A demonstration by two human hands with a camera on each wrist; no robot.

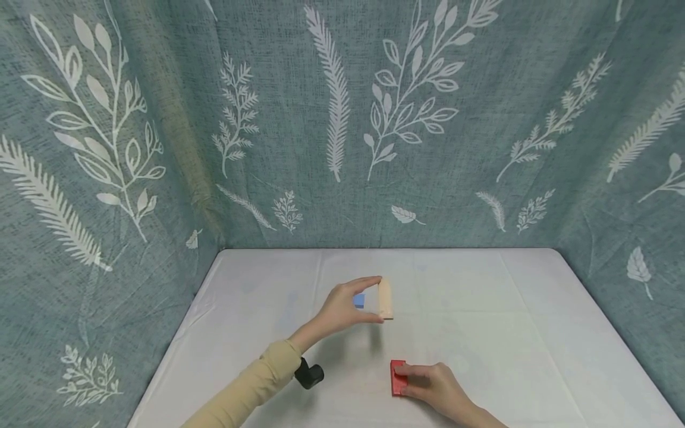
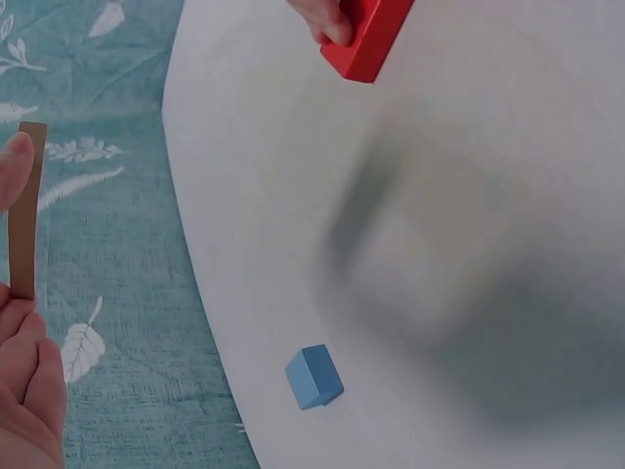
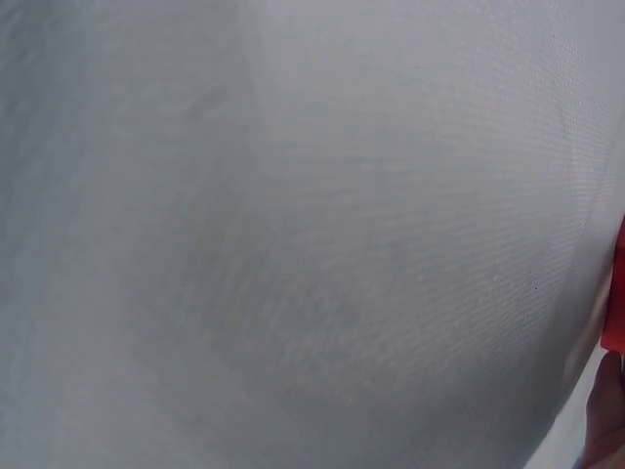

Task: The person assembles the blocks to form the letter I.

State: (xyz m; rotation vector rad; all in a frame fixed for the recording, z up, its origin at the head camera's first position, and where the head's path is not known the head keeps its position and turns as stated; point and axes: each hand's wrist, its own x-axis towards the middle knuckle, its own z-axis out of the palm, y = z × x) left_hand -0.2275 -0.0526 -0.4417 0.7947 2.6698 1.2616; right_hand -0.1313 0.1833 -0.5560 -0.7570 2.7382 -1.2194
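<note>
Head view: left hand (image 1: 342, 309) pinches upright tan wooden block (image 1: 385, 298) between thumb and forefinger, above table (image 1: 535, 333) centre | blue block (image 1: 359, 301) lies behind it at 9 o'clock | right hand (image 1: 433, 386) at 5 o'clock, fingers curled gripping red block (image 1: 396, 378) on cloth

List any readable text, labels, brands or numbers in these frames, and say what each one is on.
There is none to read in any view.
Wooden block held by the left hand: plain faces, no print.
Red block under the right hand: no marking.
Blue block on the white table: no marking.
Backdrop cloth: only white leaf patterns, no lettering.
</note>
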